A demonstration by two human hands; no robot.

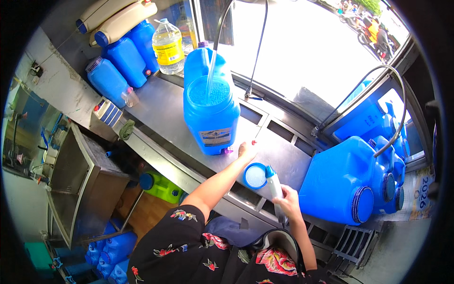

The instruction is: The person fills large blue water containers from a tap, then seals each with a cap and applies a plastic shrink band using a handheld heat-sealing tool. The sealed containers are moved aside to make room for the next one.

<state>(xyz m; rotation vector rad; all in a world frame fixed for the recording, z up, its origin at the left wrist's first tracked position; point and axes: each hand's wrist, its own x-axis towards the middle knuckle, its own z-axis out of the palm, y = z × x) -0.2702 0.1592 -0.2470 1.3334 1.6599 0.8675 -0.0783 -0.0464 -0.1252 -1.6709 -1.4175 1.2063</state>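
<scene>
My left hand reaches over the steel counter, right beside the purple spigot of a large blue plastic water jug. Close to its fingertips is a small red piece; glare hides whether the fingers grip it. Through the jug's wide open mouth, a clear hose runs into bubbling water. In my right hand is a slim white bottle-like object with a blue tip, its lower end dark. A round blue screw lid lies on the counter just left of that object.
Several blue jugs lie on the right, below a curved hose. More blue containers and a clear bottle with a yellow label stand at the far left. Slots cut the counter's window side. A steel sink is at left.
</scene>
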